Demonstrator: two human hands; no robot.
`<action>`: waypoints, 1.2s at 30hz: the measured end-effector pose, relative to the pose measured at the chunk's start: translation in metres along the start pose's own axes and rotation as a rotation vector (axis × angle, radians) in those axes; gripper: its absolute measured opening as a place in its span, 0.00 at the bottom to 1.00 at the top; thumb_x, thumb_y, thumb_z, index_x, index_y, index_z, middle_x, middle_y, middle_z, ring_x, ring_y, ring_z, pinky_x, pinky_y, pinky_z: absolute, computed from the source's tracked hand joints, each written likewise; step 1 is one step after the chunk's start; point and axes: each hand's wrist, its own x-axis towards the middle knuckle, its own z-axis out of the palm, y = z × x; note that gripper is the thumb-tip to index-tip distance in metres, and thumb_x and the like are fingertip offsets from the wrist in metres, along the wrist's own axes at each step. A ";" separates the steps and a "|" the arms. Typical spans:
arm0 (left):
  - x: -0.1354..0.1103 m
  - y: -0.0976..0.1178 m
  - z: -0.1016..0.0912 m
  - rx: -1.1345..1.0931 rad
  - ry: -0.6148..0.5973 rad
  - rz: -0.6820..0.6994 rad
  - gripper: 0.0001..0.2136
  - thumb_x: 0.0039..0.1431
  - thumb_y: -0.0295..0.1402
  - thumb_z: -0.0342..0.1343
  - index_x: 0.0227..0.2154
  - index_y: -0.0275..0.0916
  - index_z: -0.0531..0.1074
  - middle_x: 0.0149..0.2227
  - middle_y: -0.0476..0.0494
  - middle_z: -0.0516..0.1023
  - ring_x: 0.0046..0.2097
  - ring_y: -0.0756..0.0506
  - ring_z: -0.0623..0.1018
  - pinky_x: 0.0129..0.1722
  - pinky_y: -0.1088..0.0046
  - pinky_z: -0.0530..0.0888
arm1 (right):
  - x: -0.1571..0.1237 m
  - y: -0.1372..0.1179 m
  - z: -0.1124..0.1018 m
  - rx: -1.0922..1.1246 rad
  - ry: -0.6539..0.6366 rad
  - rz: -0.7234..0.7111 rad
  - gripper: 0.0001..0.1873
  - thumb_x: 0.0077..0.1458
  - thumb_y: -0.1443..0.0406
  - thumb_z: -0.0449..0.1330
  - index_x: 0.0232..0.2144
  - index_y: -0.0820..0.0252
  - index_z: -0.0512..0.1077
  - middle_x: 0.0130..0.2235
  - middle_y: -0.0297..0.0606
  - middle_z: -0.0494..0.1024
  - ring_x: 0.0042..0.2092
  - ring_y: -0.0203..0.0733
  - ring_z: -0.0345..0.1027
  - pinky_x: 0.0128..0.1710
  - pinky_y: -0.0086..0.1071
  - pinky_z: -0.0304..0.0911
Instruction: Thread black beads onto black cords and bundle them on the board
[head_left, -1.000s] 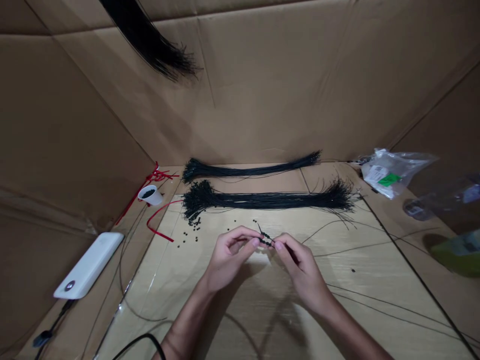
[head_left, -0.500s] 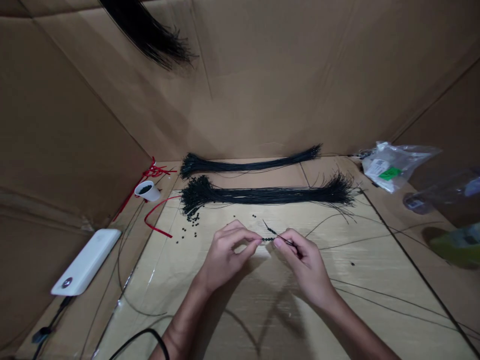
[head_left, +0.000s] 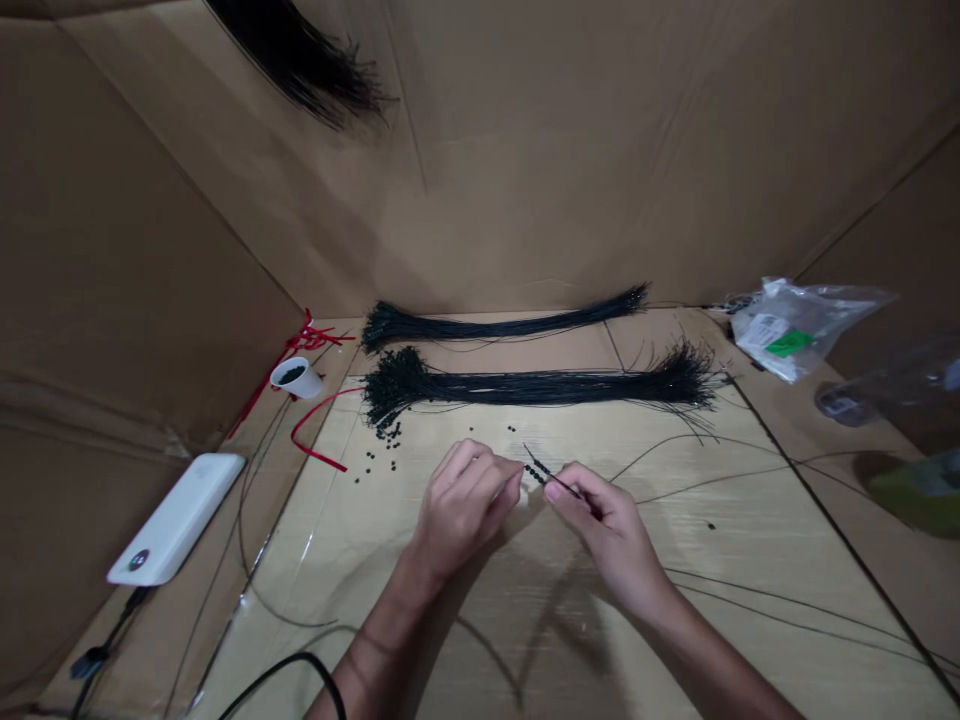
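Observation:
Above the middle of the board, my right hand [head_left: 604, 510] pinches a thin black cord strung with small black beads [head_left: 535, 475]. A short cord tip sticks up past its thumb and forefinger, with a few beads on it. My left hand [head_left: 466, 500] is closed, thumb and fingertips pinched at the left end of the bead row; the exact grip is hidden behind its fingers. Beyond the hands lies a thick bundle of black cords [head_left: 525, 388], knobbly at its left end and frayed at its right. Loose black beads [head_left: 394, 465] are scattered left of my left hand.
A second cord bundle [head_left: 510, 328] lies farther back. At left are a white cup [head_left: 309, 380] of beads, red ribbon [head_left: 319, 458] and a white power bank [head_left: 180, 520]. A plastic bag [head_left: 787, 325] and a bottle [head_left: 926, 490] stand right. Cardboard walls [head_left: 525, 200] surround the board.
My left hand has turned slightly, its fingers curling closer together. The bead row, level before, now slants down to the right. My right hand has barely moved.

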 end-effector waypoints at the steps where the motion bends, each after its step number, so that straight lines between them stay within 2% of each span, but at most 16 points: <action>1: 0.000 0.001 0.000 0.002 0.004 0.004 0.08 0.66 0.22 0.60 0.44 0.41 0.76 0.37 0.46 0.84 0.38 0.44 0.75 0.43 0.65 0.74 | 0.000 0.001 0.001 0.006 0.001 0.002 0.22 0.65 0.47 0.65 0.29 0.57 0.70 0.26 0.27 0.58 0.29 0.36 0.49 0.29 0.32 0.45; 5: 0.002 0.006 0.001 -0.131 0.062 -0.106 0.06 0.67 0.24 0.61 0.42 0.41 0.78 0.33 0.47 0.82 0.37 0.45 0.76 0.40 0.67 0.74 | -0.001 0.002 0.003 0.037 0.001 0.022 0.22 0.64 0.47 0.66 0.29 0.57 0.73 0.26 0.27 0.59 0.29 0.36 0.49 0.29 0.32 0.46; 8: 0.003 0.012 0.004 -0.341 0.129 -0.302 0.02 0.68 0.28 0.62 0.38 0.40 0.79 0.33 0.46 0.81 0.37 0.45 0.78 0.39 0.68 0.74 | -0.002 0.001 0.004 0.066 -0.015 0.049 0.22 0.64 0.46 0.66 0.30 0.58 0.76 0.25 0.27 0.58 0.28 0.36 0.48 0.29 0.32 0.45; 12: 0.004 0.021 0.008 -0.656 0.147 -0.521 0.04 0.68 0.33 0.63 0.36 0.39 0.80 0.33 0.45 0.81 0.37 0.45 0.80 0.40 0.69 0.75 | -0.004 0.000 0.003 0.148 -0.056 0.101 0.22 0.64 0.46 0.66 0.31 0.58 0.77 0.24 0.26 0.57 0.27 0.35 0.45 0.28 0.32 0.44; 16: 0.005 0.027 0.010 -0.865 0.159 -0.644 0.06 0.67 0.35 0.65 0.35 0.38 0.79 0.32 0.46 0.80 0.35 0.46 0.80 0.39 0.71 0.75 | -0.004 0.003 0.002 0.193 -0.069 0.123 0.21 0.64 0.47 0.67 0.32 0.58 0.77 0.26 0.27 0.59 0.28 0.35 0.45 0.28 0.33 0.42; 19: 0.005 0.024 0.009 -0.865 0.156 -0.674 0.06 0.66 0.36 0.66 0.36 0.39 0.80 0.33 0.45 0.81 0.36 0.45 0.80 0.40 0.69 0.76 | -0.004 0.003 0.002 0.185 -0.057 0.116 0.21 0.64 0.47 0.66 0.31 0.58 0.76 0.25 0.27 0.58 0.27 0.35 0.46 0.28 0.33 0.42; 24: 0.007 0.010 -0.005 -0.655 0.077 -0.523 0.10 0.71 0.35 0.59 0.51 0.42 0.81 0.45 0.39 0.84 0.48 0.41 0.81 0.50 0.62 0.77 | -0.004 -0.002 0.000 0.093 -0.012 0.080 0.22 0.64 0.47 0.66 0.29 0.57 0.75 0.23 0.26 0.57 0.26 0.35 0.45 0.27 0.33 0.42; 28: 0.010 0.004 -0.016 -0.257 0.186 -0.224 0.16 0.68 0.27 0.62 0.55 0.46 0.78 0.51 0.41 0.82 0.53 0.41 0.79 0.54 0.60 0.75 | -0.004 -0.003 -0.001 0.016 -0.020 0.058 0.23 0.64 0.47 0.65 0.29 0.58 0.74 0.25 0.28 0.61 0.28 0.36 0.50 0.29 0.33 0.45; 32: 0.006 0.004 -0.014 0.014 0.143 0.031 0.19 0.66 0.22 0.62 0.56 0.47 0.78 0.49 0.42 0.84 0.49 0.43 0.80 0.50 0.63 0.76 | -0.002 0.000 0.000 -0.038 -0.047 0.033 0.22 0.66 0.47 0.63 0.30 0.58 0.73 0.27 0.28 0.64 0.30 0.37 0.54 0.32 0.33 0.49; 36: 0.000 0.004 -0.010 0.059 0.140 0.091 0.17 0.66 0.21 0.61 0.54 0.46 0.78 0.43 0.43 0.87 0.41 0.44 0.81 0.44 0.64 0.76 | -0.002 0.001 0.000 -0.065 -0.056 0.025 0.21 0.67 0.48 0.63 0.31 0.58 0.74 0.28 0.29 0.65 0.32 0.38 0.56 0.33 0.33 0.51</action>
